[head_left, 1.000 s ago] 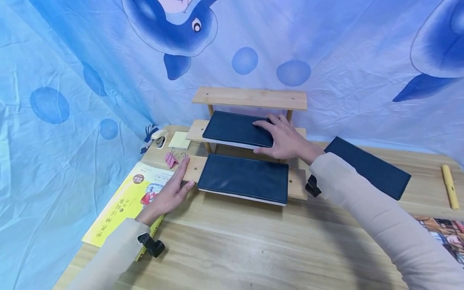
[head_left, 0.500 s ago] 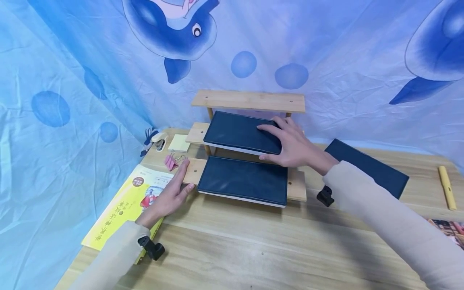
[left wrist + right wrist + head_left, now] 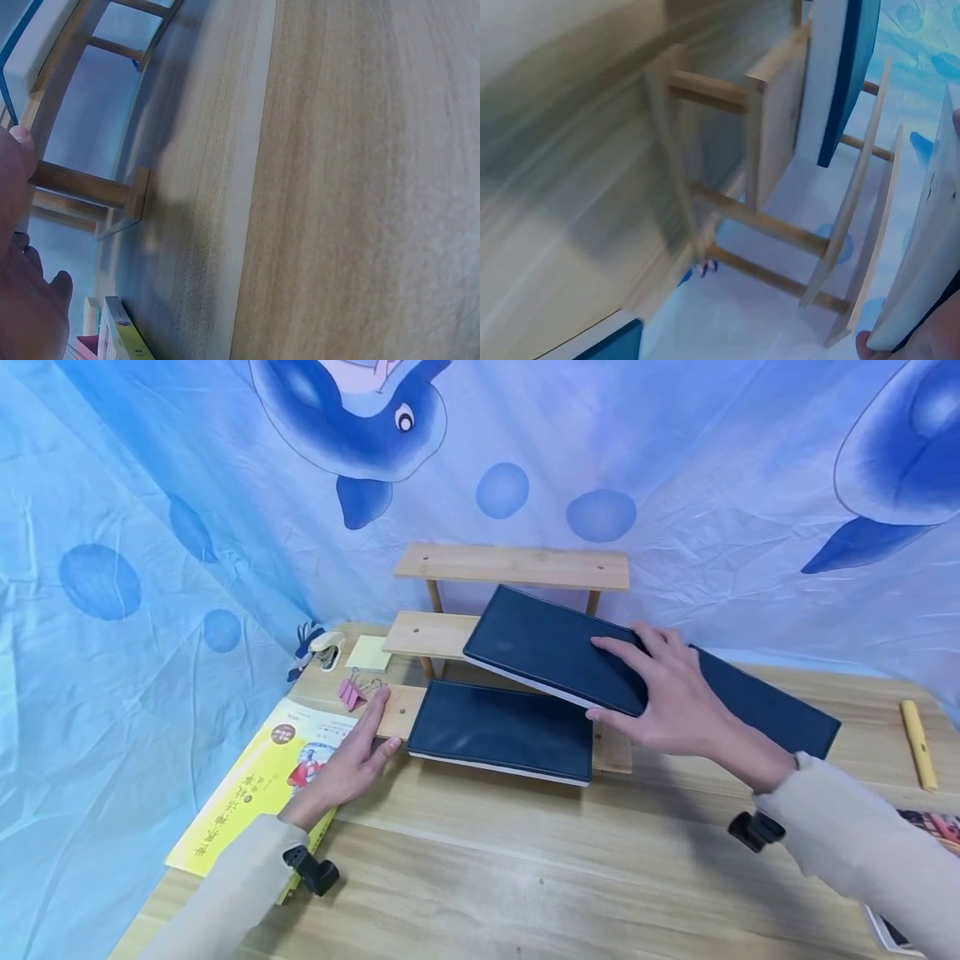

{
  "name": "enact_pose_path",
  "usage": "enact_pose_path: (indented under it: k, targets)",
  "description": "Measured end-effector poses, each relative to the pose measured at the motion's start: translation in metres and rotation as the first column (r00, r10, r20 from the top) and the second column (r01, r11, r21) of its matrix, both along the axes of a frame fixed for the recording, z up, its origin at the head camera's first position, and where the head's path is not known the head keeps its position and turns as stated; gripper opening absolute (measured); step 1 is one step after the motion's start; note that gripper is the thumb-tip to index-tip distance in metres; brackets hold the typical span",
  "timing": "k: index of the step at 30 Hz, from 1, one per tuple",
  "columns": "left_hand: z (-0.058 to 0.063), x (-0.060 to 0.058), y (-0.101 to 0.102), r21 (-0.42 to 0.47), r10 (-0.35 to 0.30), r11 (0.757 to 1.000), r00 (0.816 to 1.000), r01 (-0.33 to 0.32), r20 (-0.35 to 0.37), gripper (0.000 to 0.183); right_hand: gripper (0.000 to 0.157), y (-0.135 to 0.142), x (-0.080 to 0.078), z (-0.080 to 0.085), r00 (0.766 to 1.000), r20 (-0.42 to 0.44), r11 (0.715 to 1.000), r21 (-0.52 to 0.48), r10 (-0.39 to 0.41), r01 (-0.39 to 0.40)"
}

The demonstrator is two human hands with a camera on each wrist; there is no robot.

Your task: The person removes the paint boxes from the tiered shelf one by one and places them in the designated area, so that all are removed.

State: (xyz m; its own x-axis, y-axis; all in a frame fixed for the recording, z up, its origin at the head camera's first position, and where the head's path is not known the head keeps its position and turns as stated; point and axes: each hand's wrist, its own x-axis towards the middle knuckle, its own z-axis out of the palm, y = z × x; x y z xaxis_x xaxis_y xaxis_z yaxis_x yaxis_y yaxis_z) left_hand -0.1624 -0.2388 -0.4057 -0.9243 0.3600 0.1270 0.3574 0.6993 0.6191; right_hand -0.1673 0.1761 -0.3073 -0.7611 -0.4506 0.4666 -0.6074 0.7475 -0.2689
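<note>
With 12 o'clock pointing away from the person, the right hand (image 3: 675, 693) grips the held notebook (image 3: 558, 647) at its 4 o'clock end. Its thumb is at the near edge and the fingers spread over the cover toward the far edge, a grasp across the short side that likely lets one hand bear the weight. The notebook sits askew to the rack (image 3: 513, 566), its long sides running from 10 to 4 o'clock, with its 10 o'clock end above the middle shelf (image 3: 431, 635). The right wrist view is smeared, so whether it touches that shelf I cannot tell for sure.

The left hand (image 3: 356, 768) grips nothing: its fingers lie nearly straight along the 9 o'clock end of the lower shelf (image 3: 401, 706), thumb by the front edge, probably to steady the light frame. On that shelf the low notebook (image 3: 502, 731) lies flat, overhanging toward 6 o'clock since it seems deeper than the board.

The third notebook (image 3: 765, 697) rests on the desk (image 3: 487, 877) at 3 to 4 o'clock from the rack, on the right hand's side and so within easy reach. The clip (image 3: 351, 695) sits at 9 o'clock, just beyond the left fingertips; the yellow book (image 3: 255, 785) lies at 8, partly under the left forearm.
</note>
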Motion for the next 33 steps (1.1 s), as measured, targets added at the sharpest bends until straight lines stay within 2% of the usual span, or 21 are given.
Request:
enact_pose_path:
  k: [3,17,24,33]
  targets:
    - [0.0,0.0,0.0,0.002,0.0,1.0,1.0,0.0,0.0,0.07,0.076,0.012,0.011,-0.002,0.999,-0.025,0.999,-0.025,-0.026,0.025]
    - [-0.001,0.0,0.002,0.002,0.002,1.0,1.0,-0.002,-0.011,0.07,0.082,0.062,0.056,-0.008,0.987,-0.007,0.985,-0.074,-0.158,0.157]
    - [0.0,0.0,0.002,0.001,0.003,1.0,1.0,-0.003,-0.007,0.07,0.085,0.085,0.074,-0.02,0.976,0.044,0.97,-0.109,-0.214,0.218]
    - [-0.001,0.0,0.001,0.002,0.01,1.0,1.0,-0.01,-0.002,0.069,0.089,0.107,0.088,-0.042,0.957,0.042,0.953,-0.083,-0.287,0.29]
